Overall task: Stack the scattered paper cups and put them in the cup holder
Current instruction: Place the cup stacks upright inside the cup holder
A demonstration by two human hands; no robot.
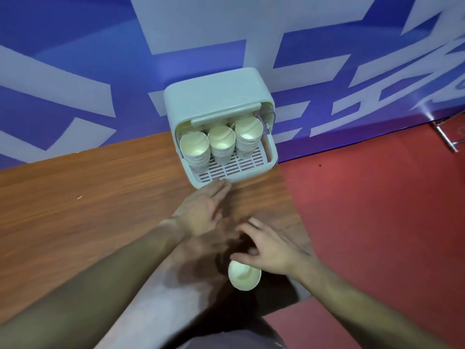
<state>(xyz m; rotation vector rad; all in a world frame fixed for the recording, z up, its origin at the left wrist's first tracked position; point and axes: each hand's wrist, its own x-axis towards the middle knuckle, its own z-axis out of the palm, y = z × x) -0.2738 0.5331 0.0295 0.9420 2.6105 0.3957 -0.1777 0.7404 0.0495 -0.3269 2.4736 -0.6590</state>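
two bare hands over a wooden table, with one loose paper cup near and a cup holder full of stacks farther off.

nearest, a single paper cup (244, 275) sits upright at the table's front edge, open mouth up. the right hand (271, 250) hovers just above and beside it, fingers spread and loosely bent, thumb close to the rim; whether it touches the cup is unclear, and it grips nothing. farther on, the left hand (201, 212) lies flat with straight fingers, holding nothing, its fingertips (224, 186) reaching the front lip of the cup holder (216, 96). this pale box stands on the wooden table (88, 197) against a blue and white wall (75, 71), its lid raised, with three cup stacks (221, 144) side by side on its slotted tray. red floor (377, 210) lies to the right.
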